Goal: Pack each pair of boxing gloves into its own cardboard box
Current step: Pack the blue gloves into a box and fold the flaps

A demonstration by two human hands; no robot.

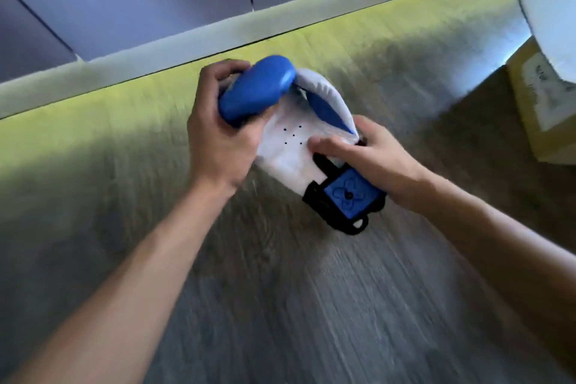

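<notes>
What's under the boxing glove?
Grey wood-grain floor shows all around the boxing glove, which the left hand and right hand hold. The patch directly beneath is covered, so contact with the floor can't be judged.

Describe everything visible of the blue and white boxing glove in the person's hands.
The blue and white boxing glove looks like smooth padded leather: white palm with small holes, blue thumb, black cuff with a blue logo strap. It faces palm up over the grey wood-look floor, cuff nearest the camera. The left hand grips its thumb; the right hand grips near the cuff.
</notes>
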